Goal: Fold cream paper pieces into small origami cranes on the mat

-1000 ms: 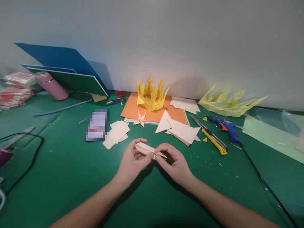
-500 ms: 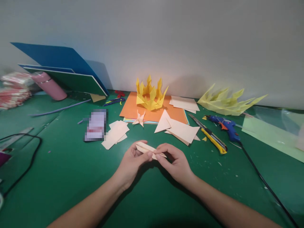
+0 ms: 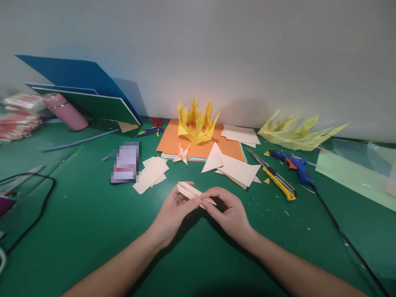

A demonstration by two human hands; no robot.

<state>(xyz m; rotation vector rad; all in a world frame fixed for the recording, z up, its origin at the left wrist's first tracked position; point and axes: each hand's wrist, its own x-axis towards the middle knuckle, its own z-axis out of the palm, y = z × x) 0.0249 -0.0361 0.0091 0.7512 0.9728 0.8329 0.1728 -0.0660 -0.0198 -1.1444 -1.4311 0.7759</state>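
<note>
A small folded strip of pale peach paper (image 3: 188,190) is held between both hands just above the green tabletop. My left hand (image 3: 175,208) grips its left part, thumb on top and fingers behind and beneath. My right hand (image 3: 227,208) pinches the right end between thumb and fingertips, partly covering it. Beyond the hands lie a peach paper triangle (image 3: 211,159), loose peach sheets (image 3: 239,171) and more peach pieces (image 3: 151,176) to the left. A small peach paper figure with pointed arms (image 3: 182,155) rests by the stack's front edge.
A yellow paper crown (image 3: 196,132) stands on orange paper (image 3: 167,138). To the right are a yellow box cutter (image 3: 280,183), a blue glue gun (image 3: 293,165) with its cord, and a pale yellow crown (image 3: 300,134). On the left lie a phone (image 3: 125,163) and a pink bottle (image 3: 66,111).
The left end of the folded paper has tilted up slightly, and its fold shows a little wider. Both hands stay nearly in place and keep their hold.
</note>
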